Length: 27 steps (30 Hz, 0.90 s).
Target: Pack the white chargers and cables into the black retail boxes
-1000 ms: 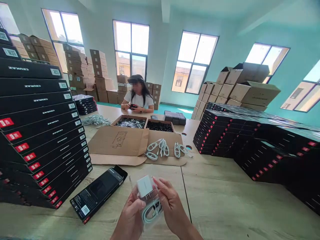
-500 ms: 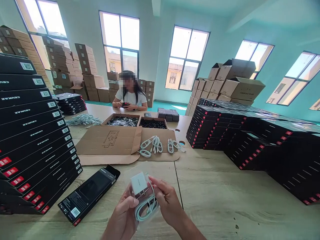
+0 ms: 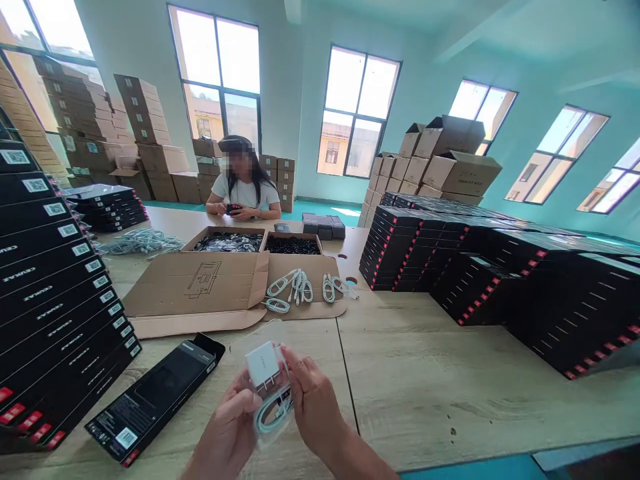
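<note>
A clear plastic bag (image 3: 255, 343) is held up over the near part of the table. Through it show a white wall charger (image 3: 263, 365) with its metal prongs out and a coiled white cable (image 3: 273, 411). My left hand (image 3: 231, 421) grips the bag from the left, its thumb across the front beside the charger. From the right, the fingers of my right hand (image 3: 313, 393) are closed on the bag's edge. On the left lies a black box (image 3: 157, 397), its end flap raised.
Tall stacks of black boxes stand at left (image 3: 60, 293) and right (image 3: 500, 267). Coiled white cables (image 3: 297, 287) lie on a flattened cardboard sheet (image 3: 193, 290). Beyond are two open cartons of small parts (image 3: 227, 241) and a seated co-worker (image 3: 245, 187) handling a dark object.
The camera view has swung to the right, so the surroundings sit further left. My right hand's fingers have drawn in a little over the bag's right side; both hands keep hold.
</note>
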Tool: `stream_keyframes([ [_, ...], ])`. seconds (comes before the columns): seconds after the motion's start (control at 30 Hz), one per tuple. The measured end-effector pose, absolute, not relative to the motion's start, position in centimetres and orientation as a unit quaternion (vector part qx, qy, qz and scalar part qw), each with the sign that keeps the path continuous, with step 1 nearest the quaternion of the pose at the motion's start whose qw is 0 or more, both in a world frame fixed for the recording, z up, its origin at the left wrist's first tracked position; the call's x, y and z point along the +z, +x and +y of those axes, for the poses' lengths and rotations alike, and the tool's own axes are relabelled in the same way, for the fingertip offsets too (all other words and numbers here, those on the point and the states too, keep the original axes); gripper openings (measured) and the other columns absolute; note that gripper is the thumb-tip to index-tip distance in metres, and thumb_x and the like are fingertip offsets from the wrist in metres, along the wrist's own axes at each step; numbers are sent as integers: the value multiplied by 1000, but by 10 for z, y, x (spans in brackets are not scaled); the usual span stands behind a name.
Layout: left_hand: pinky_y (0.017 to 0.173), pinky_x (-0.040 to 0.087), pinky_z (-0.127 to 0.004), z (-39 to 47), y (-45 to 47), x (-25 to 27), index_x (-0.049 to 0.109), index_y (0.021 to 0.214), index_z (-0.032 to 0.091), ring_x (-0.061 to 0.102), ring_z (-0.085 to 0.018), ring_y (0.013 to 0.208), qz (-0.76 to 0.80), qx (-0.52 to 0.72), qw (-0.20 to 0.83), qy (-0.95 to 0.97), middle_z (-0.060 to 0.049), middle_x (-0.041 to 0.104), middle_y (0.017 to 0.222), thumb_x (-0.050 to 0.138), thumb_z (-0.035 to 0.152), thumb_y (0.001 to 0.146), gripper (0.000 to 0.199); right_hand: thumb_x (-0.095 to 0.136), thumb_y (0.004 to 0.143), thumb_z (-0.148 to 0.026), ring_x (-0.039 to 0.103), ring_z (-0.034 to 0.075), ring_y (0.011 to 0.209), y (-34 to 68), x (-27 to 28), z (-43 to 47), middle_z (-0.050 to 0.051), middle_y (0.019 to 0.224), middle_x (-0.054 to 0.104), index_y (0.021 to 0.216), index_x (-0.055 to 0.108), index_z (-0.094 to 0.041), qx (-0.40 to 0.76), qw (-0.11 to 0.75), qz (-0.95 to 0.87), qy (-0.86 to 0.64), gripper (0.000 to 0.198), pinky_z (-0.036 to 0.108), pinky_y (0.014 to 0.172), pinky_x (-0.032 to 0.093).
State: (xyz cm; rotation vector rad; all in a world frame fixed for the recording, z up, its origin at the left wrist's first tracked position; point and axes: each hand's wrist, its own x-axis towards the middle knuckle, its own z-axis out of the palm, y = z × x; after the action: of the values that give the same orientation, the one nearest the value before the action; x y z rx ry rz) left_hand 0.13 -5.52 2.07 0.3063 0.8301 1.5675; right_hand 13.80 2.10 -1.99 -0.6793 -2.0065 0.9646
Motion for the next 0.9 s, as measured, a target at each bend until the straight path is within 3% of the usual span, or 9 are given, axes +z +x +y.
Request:
stream_keyframes([
  [0.07, 89, 58, -43, -56, -5, 21, 57, 143, 25, 72, -37, 108, 366, 685, 618, 121, -9, 81, 110, 71, 9, 55, 91, 42, 105, -47, 64, 21, 91, 141, -20, 21, 9, 118, 65, 156, 41, -37, 485, 373, -749, -252, 52, 38, 81, 55],
  [0.13, 82, 60, -43, -57, -9, 21, 53, 146, 26, 73, -38, 107, 366, 687, 619, 107, -10, 80, 111, 71, 10, 54, 94, 57, 97, -54, 62, 18, 84, 146, -18, 22, 8, 121, 61, 160, 31, -37, 612, 333, -679, -230, 70, 33, 72, 55],
  [0.2, 77, 60, -40, -58, -10, 23, 51, 147, 27, 73, -37, 107, 368, 682, 624, 105, -10, 80, 110, 71, 11, 54, 96, 71, 87, -55, 61, 17, 84, 152, -14, 25, 8, 118, 60, 159, 33, -33, 687, 298, -625, -220, 85, 31, 70, 54],
  [0.33, 68, 58, -33, -59, -2, 26, 51, 148, 26, 75, -35, 101, 387, 661, 631, 127, -10, 80, 110, 71, 10, 53, 98, 82, 79, -38, 59, 15, 83, 159, 5, 30, 3, 104, 66, 142, 59, -27, 679, 282, -641, -222, 69, 28, 75, 49],
  [0.43, 70, 59, -33, -59, 5, 26, 53, 145, 25, 76, -33, 96, 401, 645, 638, 128, -9, 80, 108, 69, 9, 50, 98, 75, 81, -21, 57, 13, 75, 160, 19, 31, -1, 94, 69, 133, 66, -29, 636, 268, -696, -199, 53, 23, 67, 45],
  [0.5, 71, 59, -34, -58, 6, 24, 54, 143, 25, 76, -33, 96, 411, 639, 639, 120, -8, 80, 107, 67, 8, 47, 99, 73, 81, -16, 57, 12, 75, 159, 21, 32, -3, 90, 69, 132, 67, -30, 609, 273, -719, -195, 53, 22, 67, 45],
  [0.6, 71, 59, -35, -56, 2, 20, 59, 138, 24, 75, -34, 99, 429, 630, 635, 128, -8, 80, 109, 68, 10, 49, 91, 76, 80, -24, 57, 12, 71, 158, 12, 34, -3, 83, 67, 133, 66, -29, 627, 269, -699, -214, 55, 21, 65, 48],
  [0.77, 75, 59, -39, -51, -8, 19, 67, 123, 21, 74, -36, 102, 445, 621, 625, 158, -9, 80, 105, 71, 12, 55, 69, 83, 71, -45, 61, 12, 65, 163, -2, 35, -3, 76, 63, 123, 70, -23, 771, 183, -581, -185, 58, 25, 63, 55],
  [0.9, 80, 60, -43, -48, -9, 17, 61, 133, 23, 71, -37, 109, 456, 603, 635, 158, -10, 79, 111, 73, 12, 56, 80, 87, 62, -38, 60, 10, 61, 165, -6, 29, -4, 71, 62, 113, 71, -20, 796, 216, -527, -208, 57, 23, 62, 56],
])
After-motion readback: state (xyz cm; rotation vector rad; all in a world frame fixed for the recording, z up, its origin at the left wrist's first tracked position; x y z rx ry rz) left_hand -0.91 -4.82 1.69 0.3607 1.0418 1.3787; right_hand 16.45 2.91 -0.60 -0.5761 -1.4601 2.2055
